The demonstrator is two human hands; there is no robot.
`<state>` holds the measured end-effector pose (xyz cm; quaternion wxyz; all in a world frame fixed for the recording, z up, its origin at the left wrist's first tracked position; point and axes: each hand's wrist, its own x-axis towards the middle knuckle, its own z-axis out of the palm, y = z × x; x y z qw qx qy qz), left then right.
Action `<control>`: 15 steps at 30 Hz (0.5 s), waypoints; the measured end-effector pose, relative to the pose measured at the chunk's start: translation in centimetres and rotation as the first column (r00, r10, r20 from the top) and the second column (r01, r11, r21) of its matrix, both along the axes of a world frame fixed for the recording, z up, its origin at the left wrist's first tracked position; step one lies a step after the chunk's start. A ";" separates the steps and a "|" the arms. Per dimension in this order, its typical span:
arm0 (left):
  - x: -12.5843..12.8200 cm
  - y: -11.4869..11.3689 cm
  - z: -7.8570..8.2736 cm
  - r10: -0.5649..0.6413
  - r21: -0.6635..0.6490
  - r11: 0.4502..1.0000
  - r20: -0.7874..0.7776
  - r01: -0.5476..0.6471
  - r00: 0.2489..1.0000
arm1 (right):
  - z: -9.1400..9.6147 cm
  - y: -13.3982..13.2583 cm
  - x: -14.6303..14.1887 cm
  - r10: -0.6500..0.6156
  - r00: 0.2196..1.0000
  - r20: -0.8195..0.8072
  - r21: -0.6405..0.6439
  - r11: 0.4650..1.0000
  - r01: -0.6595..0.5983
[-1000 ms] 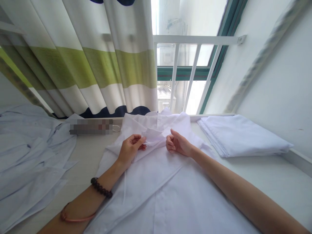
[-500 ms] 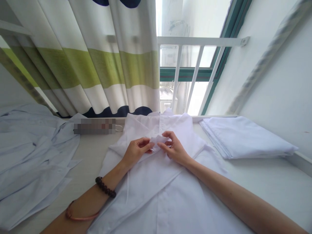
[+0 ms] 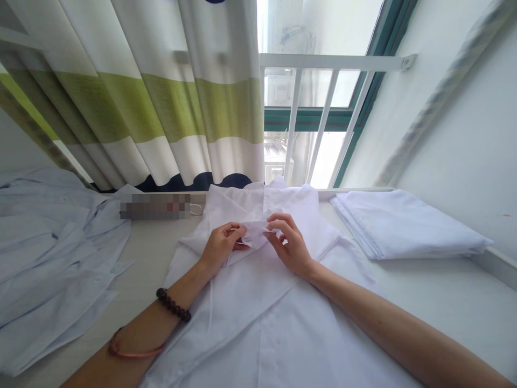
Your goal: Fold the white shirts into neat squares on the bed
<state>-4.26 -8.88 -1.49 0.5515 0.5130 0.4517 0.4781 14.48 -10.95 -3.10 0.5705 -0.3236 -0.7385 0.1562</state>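
Garments (image 3: 52, 258), white and rumpled, are heaped along the left edge of the surface (image 3: 149, 264); mid-surface, towards the far edge, a white shirt (image 3: 291, 328) is spread. Its small flap (image 3: 254, 233), pinched by the left hand (image 3: 224, 243) and right hand (image 3: 290, 245), is best drawn taut gently, layers beneath kept flat. Folded cloth (image 3: 412, 226) is set near the far right corner.

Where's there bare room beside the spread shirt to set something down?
Two patches of bare white surface show: one left, between the spread shirt and the loose garment pile; a wider one right, in front of the folded stack, bordered by the right forearm. It's crowded mid-shirt, where the left hand and right hand meet the fabric.
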 end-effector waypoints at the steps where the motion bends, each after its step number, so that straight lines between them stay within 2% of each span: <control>1: 0.0 0.1 -0.1 0.003 -0.008 1.000 -0.002 -0.003 1.000 | 0.1 -0.2 0.0 0.032 0.998 0.058 0.039 0.999 -0.034; 3: -0.1 0.1 -0.2 -0.004 -0.011 1.000 -0.010 0.004 1.000 | 0.1 -0.5 0.0 0.086 0.982 0.171 0.054 0.994 -0.096; 7: -0.2 -0.1 -0.2 -0.053 0.055 0.997 -0.071 0.057 0.996 | 0.2 -0.4 0.0 0.126 0.946 0.300 -0.133 0.987 -0.089; 11: -0.2 -0.3 0.1 -0.105 0.104 0.987 -0.132 0.119 0.986 | 0.2 0.2 -0.1 0.144 0.958 0.248 -0.296 0.953 -0.066; 15: -0.1 -0.5 0.3 -0.202 0.125 0.967 -0.154 0.222 0.967 | 0.4 0.7 -0.1 0.103 0.985 0.137 -0.424 0.905 -0.035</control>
